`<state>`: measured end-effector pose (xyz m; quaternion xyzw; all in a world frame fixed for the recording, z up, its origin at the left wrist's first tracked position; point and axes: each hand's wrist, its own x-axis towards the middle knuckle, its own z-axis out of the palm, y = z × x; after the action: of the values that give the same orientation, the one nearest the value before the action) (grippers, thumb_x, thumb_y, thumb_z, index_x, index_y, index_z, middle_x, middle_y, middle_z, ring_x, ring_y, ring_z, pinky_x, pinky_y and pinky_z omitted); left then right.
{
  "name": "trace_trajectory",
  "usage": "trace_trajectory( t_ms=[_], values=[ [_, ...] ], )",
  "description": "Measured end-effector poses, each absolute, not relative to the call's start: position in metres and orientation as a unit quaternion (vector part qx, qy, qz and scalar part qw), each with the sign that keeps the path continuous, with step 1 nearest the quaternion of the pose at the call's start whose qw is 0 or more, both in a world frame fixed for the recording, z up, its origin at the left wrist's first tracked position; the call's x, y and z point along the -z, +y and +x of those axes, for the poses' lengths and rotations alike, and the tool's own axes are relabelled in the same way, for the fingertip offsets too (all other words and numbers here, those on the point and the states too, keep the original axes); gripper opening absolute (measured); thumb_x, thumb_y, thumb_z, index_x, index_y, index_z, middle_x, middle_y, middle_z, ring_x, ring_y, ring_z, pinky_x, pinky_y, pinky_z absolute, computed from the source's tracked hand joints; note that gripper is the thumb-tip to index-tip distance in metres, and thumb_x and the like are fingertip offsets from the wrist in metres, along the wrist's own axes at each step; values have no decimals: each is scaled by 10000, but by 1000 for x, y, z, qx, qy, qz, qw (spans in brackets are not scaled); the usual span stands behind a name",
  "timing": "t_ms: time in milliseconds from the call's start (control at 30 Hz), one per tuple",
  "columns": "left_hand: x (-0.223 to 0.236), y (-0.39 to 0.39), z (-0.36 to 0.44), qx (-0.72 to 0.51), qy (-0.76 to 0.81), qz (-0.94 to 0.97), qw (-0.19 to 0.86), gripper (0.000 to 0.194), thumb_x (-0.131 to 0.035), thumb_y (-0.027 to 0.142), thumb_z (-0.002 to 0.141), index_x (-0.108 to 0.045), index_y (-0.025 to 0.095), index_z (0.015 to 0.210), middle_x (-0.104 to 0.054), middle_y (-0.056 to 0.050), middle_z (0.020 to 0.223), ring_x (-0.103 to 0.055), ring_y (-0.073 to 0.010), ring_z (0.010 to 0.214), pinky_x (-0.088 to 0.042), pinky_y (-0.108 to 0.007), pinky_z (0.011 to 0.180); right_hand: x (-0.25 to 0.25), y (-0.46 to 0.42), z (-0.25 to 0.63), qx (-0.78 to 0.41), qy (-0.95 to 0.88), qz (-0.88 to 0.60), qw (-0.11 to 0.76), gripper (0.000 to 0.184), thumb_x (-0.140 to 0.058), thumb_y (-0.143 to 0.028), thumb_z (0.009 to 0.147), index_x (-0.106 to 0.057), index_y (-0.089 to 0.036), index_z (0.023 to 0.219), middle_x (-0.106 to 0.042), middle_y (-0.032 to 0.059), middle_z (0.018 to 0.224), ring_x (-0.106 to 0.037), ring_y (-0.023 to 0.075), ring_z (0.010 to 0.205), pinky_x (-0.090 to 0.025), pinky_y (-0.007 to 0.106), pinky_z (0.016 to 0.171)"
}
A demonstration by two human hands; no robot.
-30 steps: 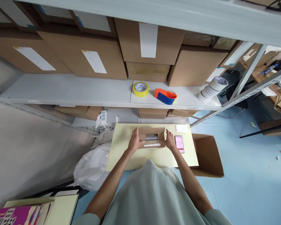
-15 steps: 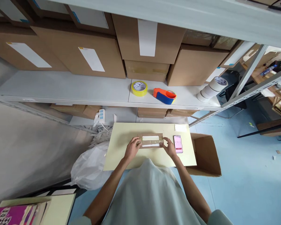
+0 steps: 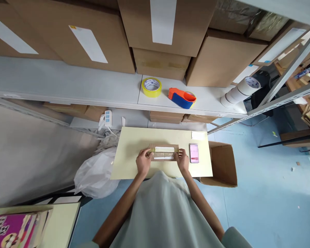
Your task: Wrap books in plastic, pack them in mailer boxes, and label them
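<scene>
A small brown cardboard box (image 3: 164, 153) with white labels lies closed on the pale yellow table (image 3: 129, 162). My left hand (image 3: 143, 162) grips its left end with curled fingers. At the right end, my right hand (image 3: 182, 160) holds the box the same way. A phone (image 3: 194, 153) with a pink screen lies just right of my right hand.
An open cardboard box (image 3: 219, 165) stands on the blue floor right of the table, a white plastic bag (image 3: 95, 175) to the left. The shelf behind carries a yellow tape roll (image 3: 151, 86), an orange-blue tape dispenser (image 3: 182, 97), white rolls (image 3: 237, 93) and large cartons (image 3: 72, 38).
The box's flaps were open a second ago and are now folded shut. Both hands slid from its sides to its ends; the view tilted closer to the shelf.
</scene>
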<state>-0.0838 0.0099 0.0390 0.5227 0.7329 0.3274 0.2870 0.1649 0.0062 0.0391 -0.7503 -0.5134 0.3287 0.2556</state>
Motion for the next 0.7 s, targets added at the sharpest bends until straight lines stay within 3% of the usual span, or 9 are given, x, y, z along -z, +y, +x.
trace_trajectory(
  t_ms=[167, 367, 467, 567, 700],
  values=[
    [-33, 10, -78, -285, 752, 529, 270, 219, -733, 377, 942, -716, 218, 1091, -742, -115, 1192, -742, -277, 987, -597, -407, 919, -34, 1, 150, -285, -528, -777, 187, 527, -587, -675, 958, -530, -232, 1238, -709, 163, 1254, -764, 328, 992, -603, 424, 788],
    [-21, 17, -47, -259, 790, 525, 184, 578, -867, 519, 795, -618, 148, 1162, -644, -202, 1198, -619, -413, 1206, -541, -550, 1029, -19, 14, 115, -214, -540, -798, 160, 788, -653, -749, 898, -464, -129, 1345, -614, 246, 1274, -630, 421, 1239, -549, 517, 1011],
    [-15, 21, -45, -278, 787, 519, 182, 518, -829, 555, 826, -619, 169, 1099, -627, -195, 1163, -606, -412, 1173, -528, -573, 1027, -14, 16, 116, -238, -521, -799, 183, 727, -628, -733, 930, -473, -146, 1328, -604, 241, 1297, -605, 412, 1276, -531, 520, 1045],
    [-9, 22, -59, -316, 771, 510, 214, 394, -794, 525, 862, -644, 202, 1030, -647, -161, 1129, -635, -369, 1123, -541, -535, 1022, -12, 11, 129, -273, -500, -789, 231, 619, -597, -722, 956, -500, -204, 1281, -612, 198, 1326, -609, 372, 1276, -564, 476, 978],
    [-3, 18, -85, -366, 750, 459, 304, 290, -747, 504, 879, -706, 229, 961, -736, -92, 1081, -701, -252, 920, -581, -413, 935, -12, 0, 151, -350, -487, -735, 316, 474, -509, -653, 1026, -541, -239, 1256, -639, 136, 1317, -690, 248, 1056, -602, 369, 844]
  ],
)
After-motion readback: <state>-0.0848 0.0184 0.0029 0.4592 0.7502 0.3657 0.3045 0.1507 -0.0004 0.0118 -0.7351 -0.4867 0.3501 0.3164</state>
